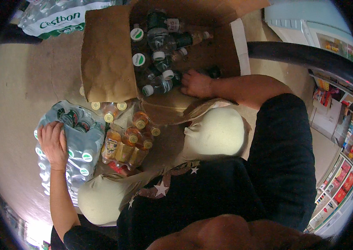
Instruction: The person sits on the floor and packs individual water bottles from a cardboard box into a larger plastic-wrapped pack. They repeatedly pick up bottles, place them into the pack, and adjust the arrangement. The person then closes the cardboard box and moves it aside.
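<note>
My left hand (52, 143) lies on a shrink-wrapped pack of Cestbon water bottles (84, 147), its fingers bent over the plastic film. Through the film's far end, dark-labelled bottles (75, 120) show. My right hand (196, 84) reaches into an open cardboard box (226, 47), fingers curled down low beside the near wall. Against those fingers lies a clear bottle with a white cap (161, 86); whether they grip it is hidden. Several more capped bottles (157, 34) lie tumbled or stand in the box. Beyond my right hand is a dark bottle (212, 72), partly in shadow.
Between the box and my knees stand amber drink bottles with yellow caps (126, 140), some in film. A box flap (109, 53) folds out leftward. Another Cestbon pack (64, 18) sits at the far left. Stocked shelves (335, 184) and a white cabinet (304, 31) line the right.
</note>
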`<state>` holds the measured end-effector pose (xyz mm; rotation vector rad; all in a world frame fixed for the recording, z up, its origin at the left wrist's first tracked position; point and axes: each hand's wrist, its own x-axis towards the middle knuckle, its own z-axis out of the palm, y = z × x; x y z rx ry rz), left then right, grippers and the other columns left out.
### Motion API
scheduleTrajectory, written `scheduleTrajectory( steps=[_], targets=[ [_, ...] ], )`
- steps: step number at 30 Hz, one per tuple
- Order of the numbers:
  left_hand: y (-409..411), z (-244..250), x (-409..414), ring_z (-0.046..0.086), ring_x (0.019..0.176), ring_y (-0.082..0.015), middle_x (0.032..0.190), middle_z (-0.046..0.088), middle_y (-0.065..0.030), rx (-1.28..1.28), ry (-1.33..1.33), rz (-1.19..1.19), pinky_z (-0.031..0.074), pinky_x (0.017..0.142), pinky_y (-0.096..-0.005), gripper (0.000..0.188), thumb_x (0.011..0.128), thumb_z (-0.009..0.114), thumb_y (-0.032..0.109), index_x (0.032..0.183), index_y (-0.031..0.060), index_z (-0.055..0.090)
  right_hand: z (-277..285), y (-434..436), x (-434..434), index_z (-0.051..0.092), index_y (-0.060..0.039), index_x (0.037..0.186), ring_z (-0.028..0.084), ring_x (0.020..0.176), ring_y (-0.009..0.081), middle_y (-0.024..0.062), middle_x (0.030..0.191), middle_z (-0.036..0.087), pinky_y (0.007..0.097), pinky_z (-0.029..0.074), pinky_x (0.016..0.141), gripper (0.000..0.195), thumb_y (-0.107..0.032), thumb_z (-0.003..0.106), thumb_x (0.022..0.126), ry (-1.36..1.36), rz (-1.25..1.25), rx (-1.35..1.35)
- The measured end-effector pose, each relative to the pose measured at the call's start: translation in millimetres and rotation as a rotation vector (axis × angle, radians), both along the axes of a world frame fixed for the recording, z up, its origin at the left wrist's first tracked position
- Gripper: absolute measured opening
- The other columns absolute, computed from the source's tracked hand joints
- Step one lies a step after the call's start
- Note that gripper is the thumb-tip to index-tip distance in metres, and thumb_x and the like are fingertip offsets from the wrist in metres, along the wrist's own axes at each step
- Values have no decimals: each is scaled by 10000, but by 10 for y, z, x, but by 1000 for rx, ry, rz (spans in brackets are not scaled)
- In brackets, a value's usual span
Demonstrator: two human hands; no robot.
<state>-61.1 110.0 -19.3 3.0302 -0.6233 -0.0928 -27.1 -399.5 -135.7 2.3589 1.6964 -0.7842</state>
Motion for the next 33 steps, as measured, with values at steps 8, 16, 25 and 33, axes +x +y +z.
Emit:
scheduleTrajectory(
  steps=[8, 16, 25, 33],
  targets=[
    [-11, 5, -7, 525, 998, -284, 996, 579, -101, -44, -30, 17, 308, 1015, -455, 202, 823, 529, 170, 948, 34, 610, -53, -116, -102, 541, -113, 948, 575, 904, 274, 114, 843, 596, 458, 404, 837, 212, -189, 534, 751, -290, -53, 153],
    [-10, 37, -28, 525, 1002, -287, 996, 583, -103, -68, -24, 43, 304, 1024, -457, 204, 828, 520, 162, 957, 31, 609, -65, -74, 8, 542, -97, 1012, 584, 934, 364, 189, 923, 600, 514, 424, 884, 214, -188, 501, 823, 78, -176, -7],
    [-4, 6, -21, 518, 1021, -286, 1022, 578, -105, -51, -1, 37, 299, 1036, -447, 211, 853, 495, 167, 971, 32, 606, 1171, -582, -28, 541, -62, 1091, 570, 995, 397, 224, 1044, 560, 456, 495, 783, 296, -85, 536, 796, 148, -885, -269],
    [-4, 12, -16, 514, 1033, -279, 1032, 573, -107, -14, 43, 36, 286, 1043, -446, 235, 868, 472, 188, 980, 28, 602, 1332, -817, -106, 502, -80, 1037, 620, 736, 390, 200, 915, 597, 470, 507, 630, 384, -234, 684, 735, -153, -1064, -300]
  ],
)
